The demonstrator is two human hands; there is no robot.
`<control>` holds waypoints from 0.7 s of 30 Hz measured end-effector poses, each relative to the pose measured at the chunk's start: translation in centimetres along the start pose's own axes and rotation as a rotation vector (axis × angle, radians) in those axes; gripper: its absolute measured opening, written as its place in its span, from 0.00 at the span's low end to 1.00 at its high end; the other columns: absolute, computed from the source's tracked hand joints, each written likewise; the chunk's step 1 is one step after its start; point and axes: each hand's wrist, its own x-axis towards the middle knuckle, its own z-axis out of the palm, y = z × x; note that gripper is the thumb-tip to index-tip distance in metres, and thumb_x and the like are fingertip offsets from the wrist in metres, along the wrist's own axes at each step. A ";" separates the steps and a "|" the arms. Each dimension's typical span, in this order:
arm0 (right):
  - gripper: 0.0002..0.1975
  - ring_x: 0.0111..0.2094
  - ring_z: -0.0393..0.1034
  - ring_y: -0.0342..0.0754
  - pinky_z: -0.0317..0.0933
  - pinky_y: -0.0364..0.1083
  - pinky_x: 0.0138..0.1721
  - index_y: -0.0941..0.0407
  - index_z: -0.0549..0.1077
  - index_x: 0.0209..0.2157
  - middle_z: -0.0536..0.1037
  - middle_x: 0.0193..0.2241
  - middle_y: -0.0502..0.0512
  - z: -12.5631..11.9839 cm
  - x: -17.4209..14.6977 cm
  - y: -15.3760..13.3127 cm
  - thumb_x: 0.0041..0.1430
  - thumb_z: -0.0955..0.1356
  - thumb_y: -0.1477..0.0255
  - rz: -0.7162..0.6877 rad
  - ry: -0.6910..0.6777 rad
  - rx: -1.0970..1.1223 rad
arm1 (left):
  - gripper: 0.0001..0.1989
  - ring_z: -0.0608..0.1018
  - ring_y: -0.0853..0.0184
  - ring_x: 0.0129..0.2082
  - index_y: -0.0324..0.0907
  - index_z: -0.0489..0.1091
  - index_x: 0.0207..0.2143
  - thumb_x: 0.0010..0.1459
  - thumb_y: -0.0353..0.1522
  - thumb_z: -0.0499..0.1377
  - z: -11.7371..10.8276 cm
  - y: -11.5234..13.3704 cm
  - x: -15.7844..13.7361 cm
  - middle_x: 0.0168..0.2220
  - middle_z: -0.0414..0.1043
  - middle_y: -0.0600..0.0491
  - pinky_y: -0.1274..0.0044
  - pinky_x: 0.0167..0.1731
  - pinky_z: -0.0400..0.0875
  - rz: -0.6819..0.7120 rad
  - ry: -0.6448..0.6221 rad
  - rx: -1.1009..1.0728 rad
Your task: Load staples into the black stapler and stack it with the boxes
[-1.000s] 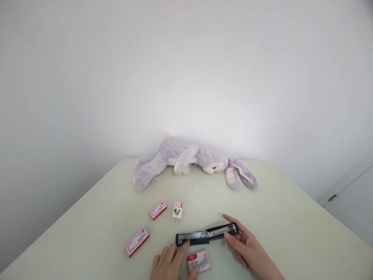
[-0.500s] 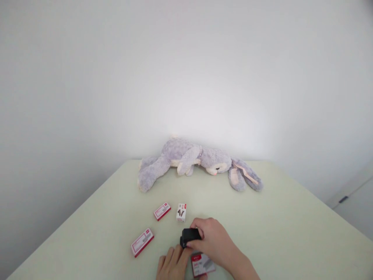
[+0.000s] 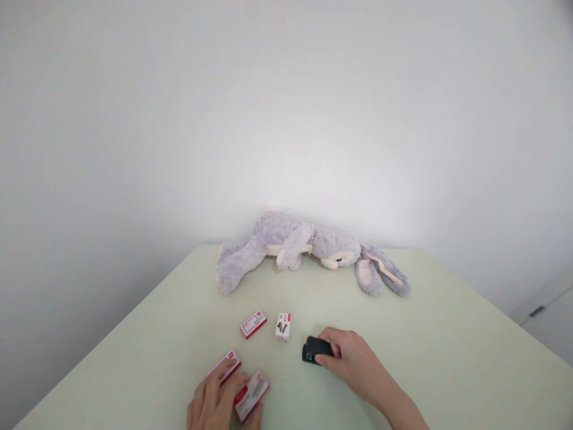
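My right hand (image 3: pixel 356 361) grips a black stapler (image 3: pixel 319 345) at the front right, its end poking out to the left past my thumb and fingers. At the front left, my left hand (image 3: pixel 210 403) has a red and white staple box (image 3: pixel 254 391) between thumb and fingers, tilted at a slant. Another red and white staple box (image 3: pixel 231 362) lies just behind it, partly covered by the left fingers. Whether those fingers touch that second box, I cannot tell.
Farther back stand a smaller red and white box (image 3: pixel 253 324) and a white box with a dark picture (image 3: pixel 283 326). A plush rabbit (image 3: pixel 286 239) lies on its side along the wall at the rear of the pale green table (image 3: pixel 403 322).
My left hand has moved left with the staple box, away from the stapler and beside the other box. My right hand has shifted the stapler to the right and slightly back.
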 end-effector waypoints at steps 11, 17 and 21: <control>0.03 0.24 0.62 0.43 0.46 0.43 0.27 0.51 0.77 0.32 0.67 0.20 0.43 0.2 -0.2 0.1 0.55 0.72 0.67 0.047 0.035 0.017 | 0.31 0.72 0.57 0.55 0.50 0.60 0.64 0.59 0.37 0.60 -0.7 -4.5 5.1 0.64 0.65 0.49 0.62 0.55 0.71 0.020 -0.242 -0.122; 0.04 0.23 0.64 0.44 0.49 0.43 0.26 0.53 0.74 0.35 0.68 0.20 0.45 0.8 0.4 0.7 0.59 0.69 0.68 0.150 0.120 0.084 | 0.30 0.71 0.57 0.57 0.53 0.60 0.65 0.60 0.38 0.59 -0.2 -2.5 7.4 0.66 0.62 0.51 0.61 0.56 0.67 0.076 -0.375 -0.140; 0.09 0.16 0.66 0.44 0.53 0.41 0.16 0.54 0.70 0.40 0.71 0.20 0.44 1.2 1.7 0.6 0.63 0.65 0.64 0.230 0.024 0.253 | 0.26 0.69 0.55 0.60 0.47 0.65 0.58 0.62 0.46 0.59 1.2 0.1 6.5 0.62 0.64 0.46 0.61 0.56 0.67 0.000 -0.337 -0.201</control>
